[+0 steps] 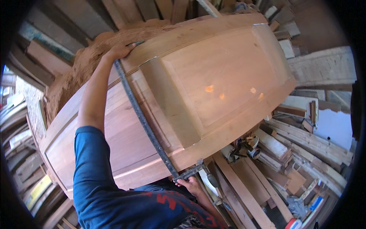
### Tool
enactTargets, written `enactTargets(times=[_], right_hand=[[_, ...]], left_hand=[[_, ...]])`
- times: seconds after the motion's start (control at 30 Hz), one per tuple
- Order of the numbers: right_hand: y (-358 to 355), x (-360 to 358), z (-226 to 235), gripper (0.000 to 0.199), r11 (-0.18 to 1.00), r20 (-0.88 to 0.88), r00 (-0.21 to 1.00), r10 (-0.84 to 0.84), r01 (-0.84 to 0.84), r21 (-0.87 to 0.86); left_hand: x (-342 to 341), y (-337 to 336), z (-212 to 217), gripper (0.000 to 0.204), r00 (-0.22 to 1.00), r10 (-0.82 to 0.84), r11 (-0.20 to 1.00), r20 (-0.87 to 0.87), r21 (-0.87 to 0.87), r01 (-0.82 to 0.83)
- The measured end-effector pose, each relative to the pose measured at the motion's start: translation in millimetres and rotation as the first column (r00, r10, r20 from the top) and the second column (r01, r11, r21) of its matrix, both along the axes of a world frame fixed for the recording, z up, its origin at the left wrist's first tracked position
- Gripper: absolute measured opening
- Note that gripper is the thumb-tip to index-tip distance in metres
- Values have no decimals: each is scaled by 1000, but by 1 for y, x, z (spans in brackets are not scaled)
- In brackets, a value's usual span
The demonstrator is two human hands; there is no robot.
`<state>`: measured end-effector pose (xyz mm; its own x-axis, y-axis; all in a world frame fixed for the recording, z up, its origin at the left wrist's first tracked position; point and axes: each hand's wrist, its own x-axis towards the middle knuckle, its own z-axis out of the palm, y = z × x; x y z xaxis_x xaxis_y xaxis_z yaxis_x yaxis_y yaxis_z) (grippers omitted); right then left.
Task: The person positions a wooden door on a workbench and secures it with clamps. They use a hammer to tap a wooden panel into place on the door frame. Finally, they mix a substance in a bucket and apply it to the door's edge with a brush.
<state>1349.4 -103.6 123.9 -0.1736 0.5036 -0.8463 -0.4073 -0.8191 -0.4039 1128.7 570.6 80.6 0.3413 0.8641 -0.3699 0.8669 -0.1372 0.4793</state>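
A large panelled wooden door (225,87) lies in front of me, with a few orange-filled spots on its right panel. Across its width runs a long dark metal bar clamp (143,119). At the door's far edge, my left hand (121,51) is closed around the clamp's far end, arm stretched out. My right hand (190,184) holds the clamp's near end, just below the door's near edge. The clamp's jaw and screw there stick out to the right of my fingers. How the clamp's far jaw meets the wood is partly hidden by my left hand.
Brown sawdust (85,72) is heaped behind the door's far left side. Boards (320,145) and offcuts are stacked to the right, with more timber at the left and back. A power tool (251,147) seems to sit below the door's near right edge, beside long planks (244,183).
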Motion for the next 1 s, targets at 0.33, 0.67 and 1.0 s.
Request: enactTargets(times=[0.33, 0.67, 1.0], right_hand=[[-20, -2, -33, 28, 996, -36, 998, 42, -39, 85], [-12, 101, 86, 31, 996, 876, 480, 39, -89, 4], [-24, 123, 76, 41, 886, 668, 608, 430, -426, -183]], left_hand=[[-1, 1, 6, 52, 994, -94, 995, 53, 49, 92], [20, -8, 34, 59, 951, -106, 985, -289, 99, 140], [39, -22, 39, 56, 971, -105, 987, -215, 96, 128]])
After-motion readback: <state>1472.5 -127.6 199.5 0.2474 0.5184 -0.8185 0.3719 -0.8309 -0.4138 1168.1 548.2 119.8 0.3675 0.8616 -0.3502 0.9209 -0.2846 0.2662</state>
